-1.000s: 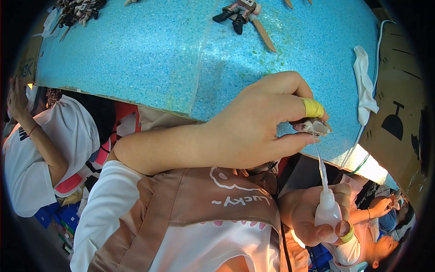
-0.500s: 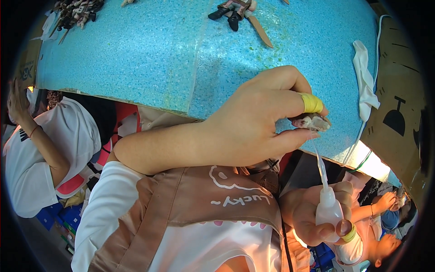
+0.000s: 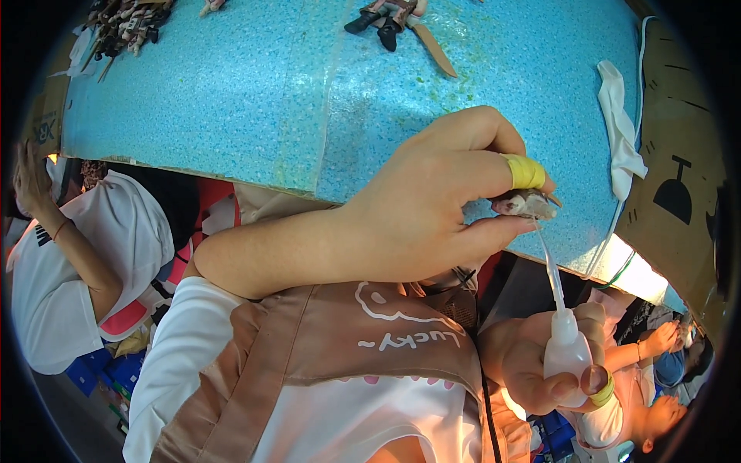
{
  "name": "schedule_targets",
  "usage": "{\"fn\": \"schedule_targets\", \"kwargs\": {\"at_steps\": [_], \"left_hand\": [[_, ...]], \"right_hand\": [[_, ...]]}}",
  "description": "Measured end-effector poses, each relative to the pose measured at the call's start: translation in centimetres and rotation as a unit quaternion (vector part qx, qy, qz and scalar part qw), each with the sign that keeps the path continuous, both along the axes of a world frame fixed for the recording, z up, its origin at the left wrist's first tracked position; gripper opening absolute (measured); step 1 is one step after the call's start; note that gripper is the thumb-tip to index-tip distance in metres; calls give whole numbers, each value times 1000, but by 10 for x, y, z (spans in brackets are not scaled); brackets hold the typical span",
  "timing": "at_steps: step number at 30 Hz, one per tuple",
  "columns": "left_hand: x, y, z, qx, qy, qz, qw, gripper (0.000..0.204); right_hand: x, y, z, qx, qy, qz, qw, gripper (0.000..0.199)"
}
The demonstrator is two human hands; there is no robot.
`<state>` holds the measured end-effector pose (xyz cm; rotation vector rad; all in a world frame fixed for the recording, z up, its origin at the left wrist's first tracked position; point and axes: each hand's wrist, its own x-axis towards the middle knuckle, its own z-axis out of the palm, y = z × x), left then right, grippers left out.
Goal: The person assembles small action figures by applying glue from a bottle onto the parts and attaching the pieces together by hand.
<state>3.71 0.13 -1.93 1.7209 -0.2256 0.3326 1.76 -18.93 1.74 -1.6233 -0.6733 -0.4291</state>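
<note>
The step in hand looked like putting a drop from the bottle [image 3: 567, 351] onto the small grey piece [image 3: 525, 204]. To do it well, I think the thin nozzle [image 3: 549, 266] should stay just at the spot on the piece, the squeeze should be soft and short, and the piece should not turn between the fingers.

The left hand [image 3: 432, 208] was closed in a pinch on the grey piece, thumb below and forefinger above; the forefinger wore yellow tape [image 3: 525, 171]. The piece was in the air, above the near edge of the blue surface [image 3: 231, 100].

The right hand [image 3: 540, 370] was wrapped around the white bottle, low at the right, its fingers pressed on the body. The nozzle tip pointed up and reached the underside of the piece.

A white cloth [image 3: 621, 131] lay on the surface at the right.
</note>
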Motion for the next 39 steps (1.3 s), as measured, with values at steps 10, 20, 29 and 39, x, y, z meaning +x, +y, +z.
{"fn": "schedule_targets", "kwargs": {"at_steps": [10,20,29,39], "left_hand": [[2,1,2,18,-3,-3,1000,27],[1,7,3,48,-8,-21,999,33],[3,5,3,37,-12,-21,999,33],[2,6,3,55,-2,-23,998,32]], "right_hand": [[0,0,3,-18,9,-13,1000,18],[3,0,-6,-2,-6,-49,999,20],[4,-14,-6,63,-26,-7,998,28],[1,-2,-4,-4,-10,-15,1000,19]]}}
